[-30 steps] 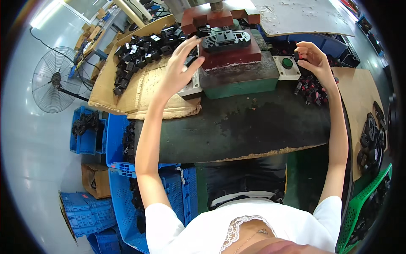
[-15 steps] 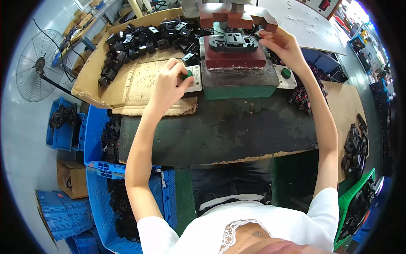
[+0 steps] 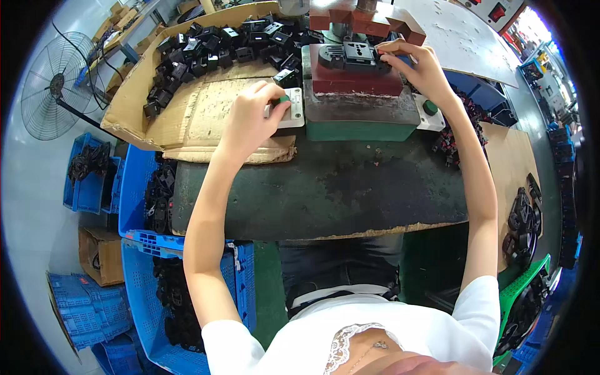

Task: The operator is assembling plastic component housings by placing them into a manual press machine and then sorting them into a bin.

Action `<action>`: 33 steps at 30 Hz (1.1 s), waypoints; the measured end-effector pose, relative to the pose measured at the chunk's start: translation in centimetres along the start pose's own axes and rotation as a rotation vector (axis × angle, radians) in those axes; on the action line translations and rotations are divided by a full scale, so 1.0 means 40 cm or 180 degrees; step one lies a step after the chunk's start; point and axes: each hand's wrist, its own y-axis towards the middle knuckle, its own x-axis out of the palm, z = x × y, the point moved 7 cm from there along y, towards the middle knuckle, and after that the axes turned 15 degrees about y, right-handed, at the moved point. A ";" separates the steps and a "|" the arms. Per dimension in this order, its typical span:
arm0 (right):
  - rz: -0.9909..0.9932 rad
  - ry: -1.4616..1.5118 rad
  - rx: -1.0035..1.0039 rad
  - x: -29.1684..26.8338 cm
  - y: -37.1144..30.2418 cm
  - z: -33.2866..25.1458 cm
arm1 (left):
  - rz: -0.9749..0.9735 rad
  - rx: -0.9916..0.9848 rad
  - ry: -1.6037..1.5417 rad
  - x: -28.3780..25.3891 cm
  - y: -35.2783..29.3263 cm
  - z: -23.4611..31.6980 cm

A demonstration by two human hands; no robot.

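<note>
On red press block, black socket part (image 3: pixel 354 55) under right hand (image 3: pixel 420 65) fingers

A pale grey floor (image 3: pixel 37 206) is seen at the left, where a round wire-caged standing fan (image 3: pixel 51 84) is placed. Stacked blue plastic crates (image 3: pixel 134 187) and a brown cardboard box (image 3: pixel 100 255) are set beside the dark worn surface (image 3: pixel 325 187). Bright daylight is admitted at the upper right.

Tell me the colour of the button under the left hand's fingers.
Green: the button sits under the left hand, seen in the head view.
</note>
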 end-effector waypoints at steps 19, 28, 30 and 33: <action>-0.0005 -0.0724 0.0306 -0.095 -0.248 -0.024 | 0.0059 0.0480 0.0746 0.007 -0.010 0.040; -0.0123 -0.0885 0.0461 -0.086 -0.247 0.001 | -0.0257 0.0235 0.0708 0.011 -0.008 0.062; -0.0102 -0.0908 0.0330 -0.087 -0.251 0.003 | -0.0293 0.0360 0.0803 0.013 -0.003 0.072; -0.0087 -0.0992 0.0393 -0.086 -0.250 0.008 | -0.0329 0.0462 0.0889 0.014 -0.001 0.080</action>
